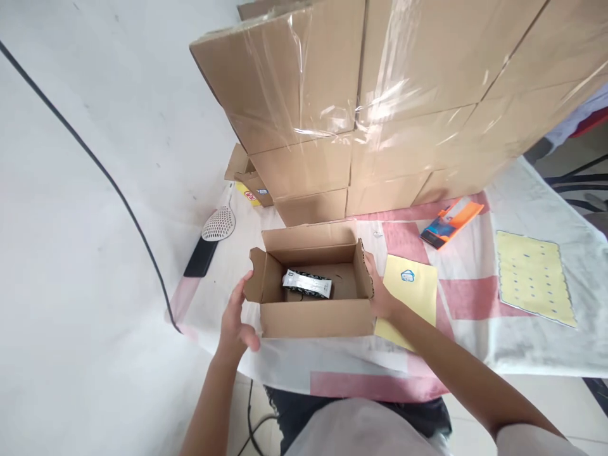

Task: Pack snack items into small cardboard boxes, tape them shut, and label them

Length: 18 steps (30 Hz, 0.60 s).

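An open cardboard box stands on the table in front of me, its flaps folded out. Inside lies a white tube with a dark patterned edge. At the box's left end is my left hand, thumb spread away from the fingers, with the fingertips at the left flap. My right hand is against the right end of the box; its fingers are partly hidden behind the right flap. Beneath my right forearm lies a yellow paper sheet with a blue drawing.
Large plastic-wrapped cardboard boxes rise behind the table. At left are a white perforated strainer, a dark flat object and a small open carton. To the right lie an orange packet and another yellow sheet.
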Each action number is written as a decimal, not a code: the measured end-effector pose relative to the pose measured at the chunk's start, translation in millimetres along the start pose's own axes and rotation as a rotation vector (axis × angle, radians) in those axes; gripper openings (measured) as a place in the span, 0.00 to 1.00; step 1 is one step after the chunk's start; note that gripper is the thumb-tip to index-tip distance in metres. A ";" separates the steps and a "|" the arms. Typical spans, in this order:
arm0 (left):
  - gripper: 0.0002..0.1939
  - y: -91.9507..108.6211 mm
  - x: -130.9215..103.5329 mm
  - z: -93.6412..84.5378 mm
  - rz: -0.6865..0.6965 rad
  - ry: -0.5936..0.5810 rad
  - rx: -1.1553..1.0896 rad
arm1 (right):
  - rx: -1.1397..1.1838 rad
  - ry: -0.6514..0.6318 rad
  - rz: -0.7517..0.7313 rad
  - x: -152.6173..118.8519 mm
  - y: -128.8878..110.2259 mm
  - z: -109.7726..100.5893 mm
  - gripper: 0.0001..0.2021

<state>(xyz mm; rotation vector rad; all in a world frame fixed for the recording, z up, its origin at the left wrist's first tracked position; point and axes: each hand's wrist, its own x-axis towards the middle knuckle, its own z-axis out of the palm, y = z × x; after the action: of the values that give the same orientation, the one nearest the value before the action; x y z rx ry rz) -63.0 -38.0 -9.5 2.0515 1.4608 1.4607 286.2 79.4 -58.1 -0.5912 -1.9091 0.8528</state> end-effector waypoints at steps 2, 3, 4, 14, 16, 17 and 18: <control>0.69 -12.1 -10.6 4.6 0.070 -0.081 -0.009 | -0.003 -0.001 0.006 -0.1 0.7 0.1 0.63; 0.71 -14.1 -11.6 6.9 0.092 -0.140 0.012 | -0.008 0.002 0.014 -0.6 1.8 0.2 0.64; 0.70 -14.1 -10.1 9.1 0.119 -0.197 0.042 | -0.013 0.010 0.023 -1.3 3.3 0.2 0.64; 0.39 14.9 13.2 40.5 -0.033 0.029 -0.025 | -0.051 0.007 -0.041 -5.6 9.4 -7.7 0.60; 0.27 24.2 12.5 49.4 -0.223 0.134 -0.069 | -0.039 0.005 -0.045 -5.7 6.8 -11.3 0.59; 0.21 29.2 12.5 54.2 -0.308 0.188 -0.088 | -0.036 0.006 -0.047 -5.9 5.9 -13.2 0.58; 0.18 34.1 12.7 59.0 -0.371 0.237 -0.102 | -0.035 0.005 -0.052 -6.2 5.5 -15.0 0.58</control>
<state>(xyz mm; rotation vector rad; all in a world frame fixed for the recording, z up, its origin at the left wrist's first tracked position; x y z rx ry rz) 4.8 -24.1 -7.8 1.4864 1.7027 1.6164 302.6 83.4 -60.8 -0.5620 -1.9295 0.7855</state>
